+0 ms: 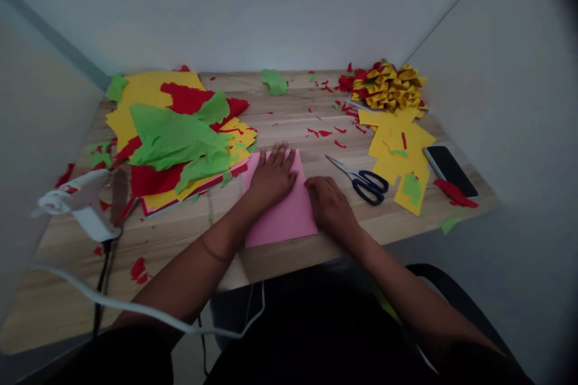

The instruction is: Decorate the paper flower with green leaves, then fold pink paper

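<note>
Between green paper [174,135] and scissors [369,184], my left hand [272,177] spreads over pink paper [280,221]; my right hand [332,203] curls at its edge, grip unclear.

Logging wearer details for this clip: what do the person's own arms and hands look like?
Both the left hand and right hand are ungloved. Dark sleeves leave the forearms bare; a thin band seems to circle the left forearm.
</note>
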{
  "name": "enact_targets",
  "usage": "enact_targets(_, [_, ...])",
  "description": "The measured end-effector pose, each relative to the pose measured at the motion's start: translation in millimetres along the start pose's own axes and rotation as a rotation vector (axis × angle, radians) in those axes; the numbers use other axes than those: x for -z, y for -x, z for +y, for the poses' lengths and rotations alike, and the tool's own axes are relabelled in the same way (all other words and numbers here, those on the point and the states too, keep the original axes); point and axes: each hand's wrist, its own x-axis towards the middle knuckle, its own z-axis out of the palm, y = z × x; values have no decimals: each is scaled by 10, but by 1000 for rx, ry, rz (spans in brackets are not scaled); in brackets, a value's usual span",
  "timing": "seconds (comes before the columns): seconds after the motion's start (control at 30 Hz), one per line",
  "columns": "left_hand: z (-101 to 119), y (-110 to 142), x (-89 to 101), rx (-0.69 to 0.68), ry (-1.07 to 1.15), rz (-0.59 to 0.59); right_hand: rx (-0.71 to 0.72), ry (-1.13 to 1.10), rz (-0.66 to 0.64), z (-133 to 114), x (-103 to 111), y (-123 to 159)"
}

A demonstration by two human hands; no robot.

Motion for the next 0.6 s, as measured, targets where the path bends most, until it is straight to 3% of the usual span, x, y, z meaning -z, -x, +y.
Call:
enact_targets(0.23, [17, -5, 52, 23, 12, -54, 22, -44, 12, -167, 104, 474])
enact_targets(0.43, [26, 1, 72, 25, 19, -60, 174, -33, 67, -235, 140, 794])
enact_targets(0.6, [4, -7, 29, 24, 56, -29, 92, -74, 70, -336, 254, 826])
